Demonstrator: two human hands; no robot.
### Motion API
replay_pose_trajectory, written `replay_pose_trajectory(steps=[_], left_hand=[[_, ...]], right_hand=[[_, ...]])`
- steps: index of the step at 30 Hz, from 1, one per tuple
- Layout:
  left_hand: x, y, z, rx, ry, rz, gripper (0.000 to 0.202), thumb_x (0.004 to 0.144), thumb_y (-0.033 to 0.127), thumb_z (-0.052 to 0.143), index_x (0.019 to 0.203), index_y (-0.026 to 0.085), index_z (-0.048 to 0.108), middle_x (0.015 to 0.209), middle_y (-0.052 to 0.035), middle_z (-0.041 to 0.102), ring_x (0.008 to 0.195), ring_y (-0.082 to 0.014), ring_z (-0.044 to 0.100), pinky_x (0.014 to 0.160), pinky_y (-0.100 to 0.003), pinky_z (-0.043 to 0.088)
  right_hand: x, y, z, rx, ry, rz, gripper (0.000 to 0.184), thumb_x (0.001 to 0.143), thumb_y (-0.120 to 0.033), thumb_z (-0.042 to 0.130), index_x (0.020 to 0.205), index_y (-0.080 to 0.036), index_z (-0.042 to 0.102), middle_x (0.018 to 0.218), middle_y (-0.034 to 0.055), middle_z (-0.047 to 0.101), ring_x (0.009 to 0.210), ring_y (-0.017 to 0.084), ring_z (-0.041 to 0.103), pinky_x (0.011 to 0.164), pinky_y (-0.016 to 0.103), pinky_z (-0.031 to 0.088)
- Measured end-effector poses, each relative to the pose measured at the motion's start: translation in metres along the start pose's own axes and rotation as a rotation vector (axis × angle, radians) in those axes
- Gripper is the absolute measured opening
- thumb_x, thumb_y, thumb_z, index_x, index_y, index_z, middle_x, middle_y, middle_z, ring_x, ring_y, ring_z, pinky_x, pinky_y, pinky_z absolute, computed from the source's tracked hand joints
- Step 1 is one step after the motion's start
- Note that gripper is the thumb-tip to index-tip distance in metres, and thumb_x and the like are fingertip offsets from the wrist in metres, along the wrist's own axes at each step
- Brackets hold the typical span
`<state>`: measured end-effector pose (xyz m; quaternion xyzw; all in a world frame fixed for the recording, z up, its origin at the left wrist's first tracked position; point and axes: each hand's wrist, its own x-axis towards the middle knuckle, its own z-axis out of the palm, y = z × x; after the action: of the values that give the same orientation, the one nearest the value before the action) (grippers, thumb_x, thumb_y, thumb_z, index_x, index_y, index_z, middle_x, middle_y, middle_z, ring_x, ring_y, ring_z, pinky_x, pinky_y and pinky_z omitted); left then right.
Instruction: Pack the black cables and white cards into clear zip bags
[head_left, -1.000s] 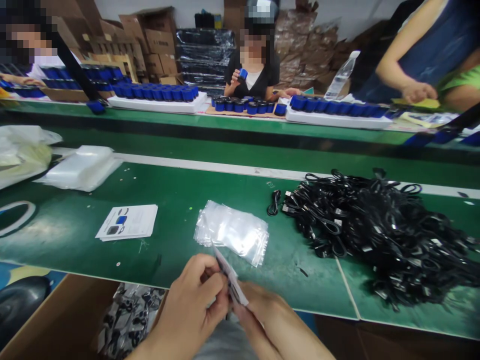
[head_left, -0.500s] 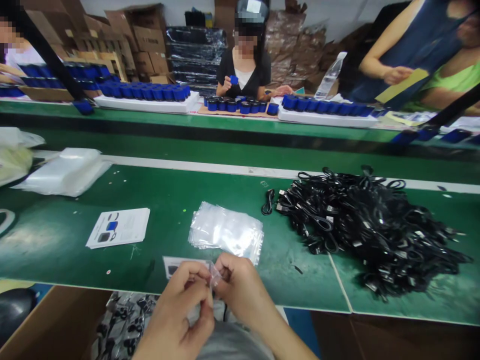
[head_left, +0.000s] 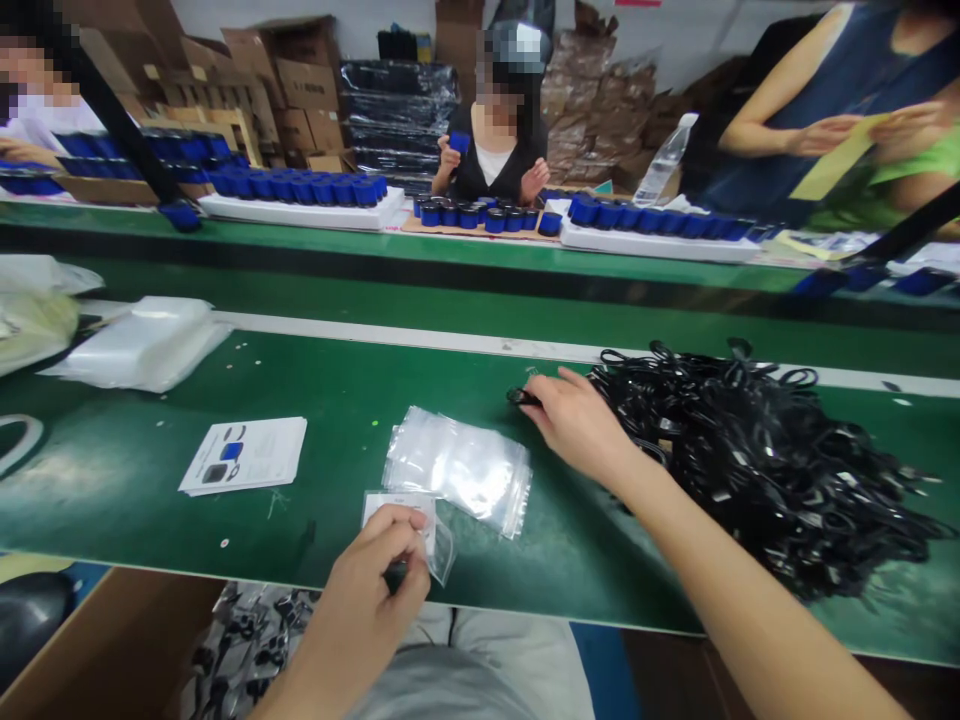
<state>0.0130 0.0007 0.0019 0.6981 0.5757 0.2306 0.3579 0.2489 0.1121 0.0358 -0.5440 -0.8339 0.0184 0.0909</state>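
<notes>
My left hand (head_left: 379, 575) pinches a small clear zip bag (head_left: 420, 530) with a printed card inside, held at the near edge of the green bench (head_left: 337, 380). Just beyond it lies a stack of empty clear zip bags (head_left: 457, 465). My right hand (head_left: 577, 420) reaches forward and closes its fingers on a small coiled black cable (head_left: 521, 397) lying at the left side of a big pile of black cables (head_left: 757, 450).
A stack of printed leaflets (head_left: 244, 455) lies to the left, with white plastic packs (head_left: 139, 345) behind it. A cardboard box (head_left: 112, 650) of filled bags stands below the bench edge. Across the conveyor, other people handle blue cylinders on white trays (head_left: 300, 205).
Both hands were together working the small bag near my lap. Now the right hand has left the bag and reached out to the single cable, while the left keeps the bag.
</notes>
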Motion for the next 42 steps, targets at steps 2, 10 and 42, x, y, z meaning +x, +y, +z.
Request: replay_pose_trajectory(steps=[2,10,42], left_hand=[[0.000,0.000,-0.001,-0.003,0.000,0.009,0.022,0.088,0.017,0.038,0.068,0.020,0.047,0.100,-0.0034,0.054,0.084,-0.0152,0.058,0.075,-0.028,0.045],[-0.001,-0.002,0.001,0.014,0.039,0.033,0.023,0.087,0.019,0.037,0.068,0.021,0.050,0.111,-0.0095,0.055,0.111,-0.0216,0.054,0.092,-0.034,0.046],[-0.020,0.018,-0.002,0.130,0.126,0.185,0.009,0.079,0.021,0.053,0.070,0.024,0.055,0.128,-0.0035,0.059,0.129,-0.0308,0.041,0.109,-0.062,0.012]], right_hand=[[-0.020,-0.025,-0.003,0.150,-0.056,-0.072,0.016,0.098,-0.023,0.042,0.094,-0.018,0.057,0.077,-0.0004,0.064,0.069,0.013,0.061,0.062,0.021,0.046],[-0.072,-0.090,0.013,0.557,-0.334,-0.102,0.020,0.093,-0.012,0.041,0.102,-0.017,0.058,0.087,0.0054,0.062,0.072,0.017,0.060,0.063,0.027,0.044],[-0.073,-0.108,0.041,1.023,-0.144,0.208,0.019,0.073,-0.002,0.055,0.064,-0.018,0.056,0.057,-0.0055,0.051,0.053,0.011,0.047,0.050,0.020,0.033]])
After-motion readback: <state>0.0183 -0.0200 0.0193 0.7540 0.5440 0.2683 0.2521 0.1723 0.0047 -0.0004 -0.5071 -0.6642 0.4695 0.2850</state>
